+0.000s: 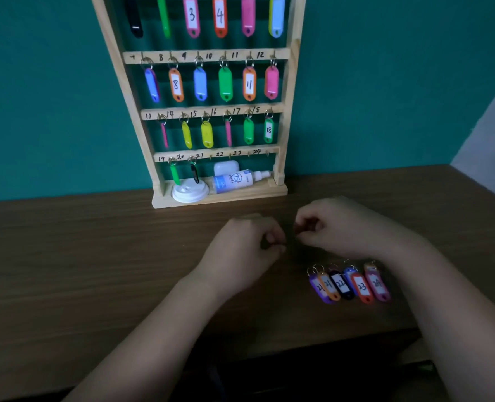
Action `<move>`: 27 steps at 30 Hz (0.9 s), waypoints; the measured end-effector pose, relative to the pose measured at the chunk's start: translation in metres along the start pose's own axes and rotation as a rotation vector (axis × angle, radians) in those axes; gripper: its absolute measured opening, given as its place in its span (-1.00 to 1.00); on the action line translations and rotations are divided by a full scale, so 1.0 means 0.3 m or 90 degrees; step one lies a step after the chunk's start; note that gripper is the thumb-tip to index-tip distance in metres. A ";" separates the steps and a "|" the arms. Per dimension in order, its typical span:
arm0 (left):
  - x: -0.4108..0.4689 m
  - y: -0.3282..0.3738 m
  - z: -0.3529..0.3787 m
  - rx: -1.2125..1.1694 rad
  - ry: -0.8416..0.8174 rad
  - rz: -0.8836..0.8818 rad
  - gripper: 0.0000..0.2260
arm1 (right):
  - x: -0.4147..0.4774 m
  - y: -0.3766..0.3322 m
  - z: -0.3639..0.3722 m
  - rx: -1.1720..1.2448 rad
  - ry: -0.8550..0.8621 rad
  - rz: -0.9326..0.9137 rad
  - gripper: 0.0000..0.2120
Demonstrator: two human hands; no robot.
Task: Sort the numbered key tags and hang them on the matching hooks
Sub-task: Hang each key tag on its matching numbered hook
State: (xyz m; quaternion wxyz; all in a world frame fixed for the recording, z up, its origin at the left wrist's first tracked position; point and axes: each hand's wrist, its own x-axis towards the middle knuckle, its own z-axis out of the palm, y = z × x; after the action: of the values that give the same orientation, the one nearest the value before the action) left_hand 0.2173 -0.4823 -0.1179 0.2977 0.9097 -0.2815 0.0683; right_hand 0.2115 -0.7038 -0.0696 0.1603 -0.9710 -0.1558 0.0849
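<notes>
Wooden rack (281,189), bottom hooks bare. Left hand (246,245), right hand (336,227): fingers curled, contents unclear. Check tags' (349,282) numbers before hooking.

Dark brown wood-grain table (95,256), its grain running left to right. The far edge meets a teal wall.

Standing on the table at the far edge, about mid-width: a pale wooden key rack (240,197), upright, its base flat on the surface.

Lying on the table right of middle, well apart from the rack and closer to the front edge: a tight row of key tags, overlapping, their rings toward the far edge. Left to right:
- purple tag (317,290), number partly covered
- orange tag (329,287), 21
- black tag (342,285), 22
- blue tag (349,272), mostly covered
- red tag (363,288), 23
- pink tag (378,283), 24
</notes>
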 end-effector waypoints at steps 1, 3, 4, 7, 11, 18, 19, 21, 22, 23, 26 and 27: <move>-0.002 0.012 0.009 -0.005 -0.015 0.012 -0.88 | -0.016 0.015 -0.005 0.002 -0.008 0.001 -0.91; -0.002 0.037 0.024 -0.017 -0.040 0.035 -0.88 | -0.043 0.041 -0.012 0.002 -0.024 0.000 -0.91; -0.001 0.048 0.031 -0.022 -0.051 0.042 -0.88 | -0.054 0.052 -0.013 0.000 -0.032 -0.002 -0.91; 0.004 0.072 0.053 -0.032 -0.078 0.057 -0.87 | -0.076 0.080 -0.011 -0.005 -0.056 -0.008 -0.96; 0.011 0.087 0.079 -0.030 -0.103 0.076 -0.85 | -0.087 0.094 -0.001 -0.007 -0.078 -0.007 -0.89; 0.010 0.096 0.106 -0.033 -0.116 0.081 -0.89 | -0.087 0.094 0.023 -0.025 -0.081 -0.011 -0.87; 0.011 0.095 0.109 -0.031 -0.114 0.082 -0.90 | -0.087 0.094 0.024 -0.029 -0.083 -0.014 -0.88; 0.012 0.090 0.111 -0.021 -0.106 0.082 -0.92 | -0.083 0.094 0.029 -0.034 -0.083 -0.019 -0.89; 0.013 0.086 0.110 -0.018 -0.102 0.082 -0.92 | -0.081 0.094 0.032 -0.035 -0.083 -0.018 -0.90; 0.013 0.082 0.107 -0.019 -0.100 0.082 -0.92 | -0.078 0.094 0.034 -0.035 -0.085 -0.016 -0.89; 0.016 0.069 0.087 -0.033 -0.102 0.089 -0.92 | -0.070 0.093 0.035 -0.012 -0.084 -0.017 -0.89; 0.018 0.064 0.076 -0.040 -0.102 0.088 -0.92 | -0.069 0.089 0.033 0.004 -0.076 -0.021 -0.90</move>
State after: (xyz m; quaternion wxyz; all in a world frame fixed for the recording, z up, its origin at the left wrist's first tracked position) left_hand 0.2101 -0.5109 -0.1251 0.2976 0.8809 -0.3680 0.0070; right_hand 0.1975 -0.7319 -0.0855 0.1551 -0.9611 -0.1805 0.1405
